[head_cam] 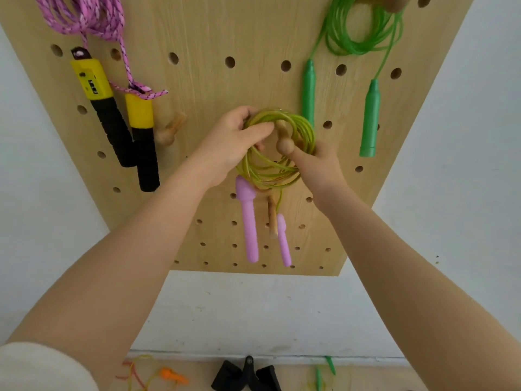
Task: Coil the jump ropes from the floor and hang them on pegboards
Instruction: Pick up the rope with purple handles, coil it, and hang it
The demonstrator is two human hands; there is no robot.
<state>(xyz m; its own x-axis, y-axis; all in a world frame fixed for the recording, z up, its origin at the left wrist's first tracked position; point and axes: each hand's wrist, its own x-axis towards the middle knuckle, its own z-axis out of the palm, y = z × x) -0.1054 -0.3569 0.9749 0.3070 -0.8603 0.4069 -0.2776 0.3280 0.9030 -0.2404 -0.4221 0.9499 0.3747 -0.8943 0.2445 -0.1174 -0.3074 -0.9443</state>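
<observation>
Head view: both hands at the tan wooden pegboard. Left hand pinches the coiled yellow-green plastic jump rope, looped over a round-tipped wooden peg; right hand grips the coil's right side. Lilac handles dangle below.
</observation>
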